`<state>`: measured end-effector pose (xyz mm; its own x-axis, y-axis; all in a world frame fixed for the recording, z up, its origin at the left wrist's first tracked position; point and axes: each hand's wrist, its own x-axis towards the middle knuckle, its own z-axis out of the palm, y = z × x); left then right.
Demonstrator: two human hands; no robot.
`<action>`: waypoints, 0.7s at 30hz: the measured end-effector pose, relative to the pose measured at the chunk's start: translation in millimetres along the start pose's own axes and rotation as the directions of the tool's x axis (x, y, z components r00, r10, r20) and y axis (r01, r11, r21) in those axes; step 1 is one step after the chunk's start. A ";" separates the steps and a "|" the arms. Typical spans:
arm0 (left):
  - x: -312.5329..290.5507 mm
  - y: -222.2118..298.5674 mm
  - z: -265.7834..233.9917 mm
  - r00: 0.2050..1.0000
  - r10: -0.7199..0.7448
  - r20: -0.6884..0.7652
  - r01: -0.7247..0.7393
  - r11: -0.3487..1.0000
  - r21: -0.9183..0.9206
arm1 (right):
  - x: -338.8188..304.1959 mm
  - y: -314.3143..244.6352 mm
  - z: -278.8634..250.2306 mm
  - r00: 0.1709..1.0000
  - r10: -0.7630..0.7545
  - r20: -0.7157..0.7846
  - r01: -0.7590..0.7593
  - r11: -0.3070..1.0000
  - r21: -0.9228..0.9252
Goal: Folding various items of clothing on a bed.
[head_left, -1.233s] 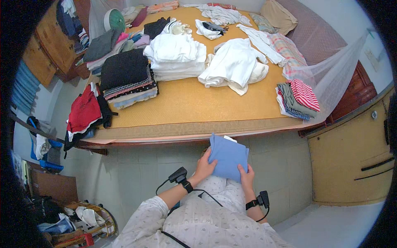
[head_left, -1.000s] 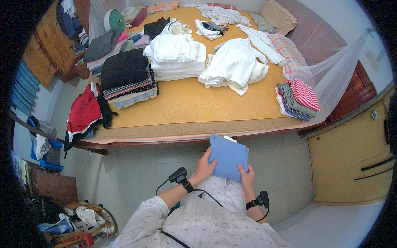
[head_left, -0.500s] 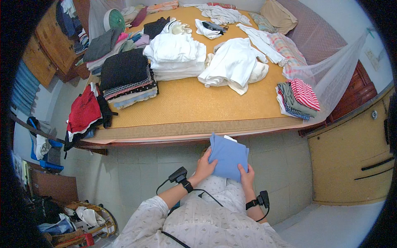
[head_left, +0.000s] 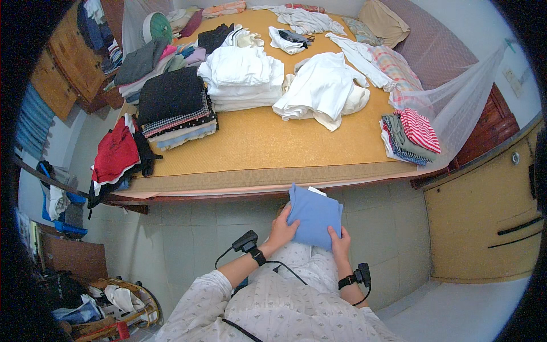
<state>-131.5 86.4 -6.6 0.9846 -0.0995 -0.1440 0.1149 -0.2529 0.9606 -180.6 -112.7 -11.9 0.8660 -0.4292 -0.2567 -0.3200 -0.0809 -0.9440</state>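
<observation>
A blue folded piece of clothing (head_left: 315,218) is held in front of me, just short of the bed's near edge. A bit of white shows at its top edge. My left hand (head_left: 282,228) grips its left side, thumb on the front face. My right hand (head_left: 340,242) grips its lower right side, thumb also in front. The fingers behind the cloth are hidden. Beyond it is the bed with a yellow mat (head_left: 268,147). White clothes (head_left: 322,88) lie loosely heaped on the mat, left of a small folded stack with a red-striped piece (head_left: 420,128) on top.
A black-topped folded stack (head_left: 171,100) and a white folded stack (head_left: 242,77) stand on the bed. Red and black clothes (head_left: 117,151) hang over its near left corner. A basket of clothes (head_left: 122,302) sits at lower left. A yellow wooden panel (head_left: 484,222) stands at right.
</observation>
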 end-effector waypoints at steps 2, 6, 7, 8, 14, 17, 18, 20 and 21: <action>-0.3 1.0 0.5 1.000 0.011 -0.002 -0.011 1.000 -0.002 | 1.3 4.0 -1.2 1.000 -0.010 0.000 0.010 1.000 -0.011; 0.5 -1.9 0.9 1.000 0.019 -0.012 -0.019 1.000 -0.001 | 0.3 1.5 0.1 1.000 -0.014 0.003 0.014 1.000 0.010; 0.5 -2.2 0.1 1.000 0.020 -0.008 -0.020 1.000 0.008 | -0.4 -0.5 0.9 1.000 -0.013 0.008 0.013 1.000 0.020; 0.9 -1.0 -0.1 1.000 0.023 -0.002 -0.023 1.000 0.016 | 0.3 0.3 0.3 1.000 -0.013 0.007 0.013 1.000 0.020; 0.2 4.6 -0.4 1.000 -0.008 0.002 0.007 1.000 0.020 | 5.2 11.1 -1.1 1.000 -0.004 -0.003 0.004 1.000 -0.001; 0.3 2.5 0.2 1.000 -0.007 -0.008 0.007 0.999 0.034 | 6.1 13.4 -1.2 1.000 -0.011 -0.003 0.011 1.000 0.002; 0.9 -1.6 0.9 1.000 -0.007 -0.009 0.007 0.999 0.034 | 5.7 12.8 -0.6 1.000 -0.013 -0.009 0.013 1.000 -0.006; 2.6 -7.7 2.0 1.000 0.013 -0.007 -0.013 0.999 0.035 | 5.2 12.0 -0.3 1.000 -0.014 -0.015 0.014 1.000 -0.015; 2.6 -7.9 2.3 1.000 0.013 -0.007 -0.013 0.999 0.035 | 5.2 11.7 -0.4 1.000 -0.010 -0.012 0.010 1.000 -0.008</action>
<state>-130.1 85.8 -15.1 0.9869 -0.0964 -0.1296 0.0974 -0.2851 0.9535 -179.9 -116.2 -24.1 0.8644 -0.4394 -0.2447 -0.3144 -0.0925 -0.9448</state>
